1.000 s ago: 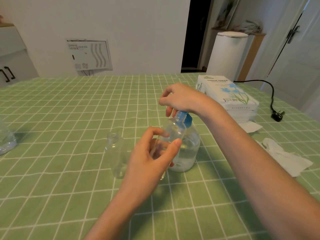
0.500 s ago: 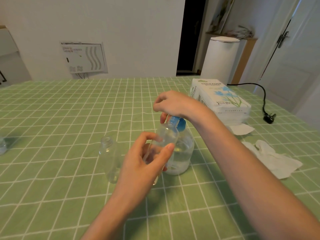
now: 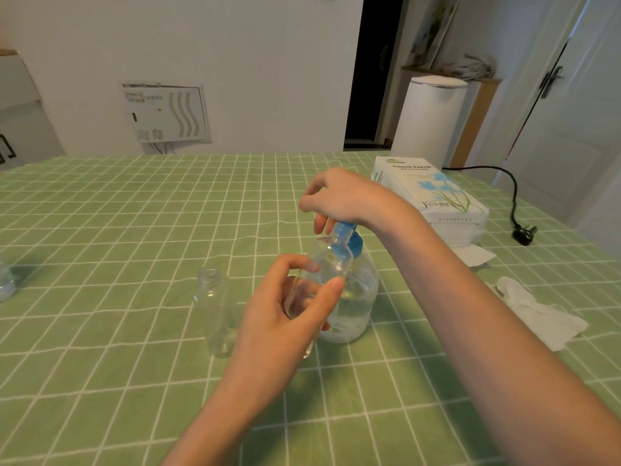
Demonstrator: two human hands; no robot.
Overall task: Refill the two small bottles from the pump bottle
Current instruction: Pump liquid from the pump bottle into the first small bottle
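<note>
Centre frame: grips tilted small bottle [image 3: 331,267] in left hand [image 3: 279,317], mouth at nozzle of pump bottle [image 3: 358,297]. Just above, curls right hand [image 3: 346,196] over blue pump head [image 3: 354,245].

table [image 3: 100,230] | pump bottle [image 3: 361,297] | small bottle [image 3: 215,307] | tissue pack [image 3: 433,193] | crumpled tissue [image 3: 537,314] | plug [image 3: 523,234] | clear item [image 3: 5,284], possibly bottle

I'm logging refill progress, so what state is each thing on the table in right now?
pump bottle: upright, partly full, right hand curled over its top.
held small bottle: uncapped, tilted toward the pump bottle, gripped by left hand.
standing small bottle: uncapped, upright, apart from both hands.
power plug: unplugged, lying on the tablecloth.
tissue: crumpled, loose.
</note>
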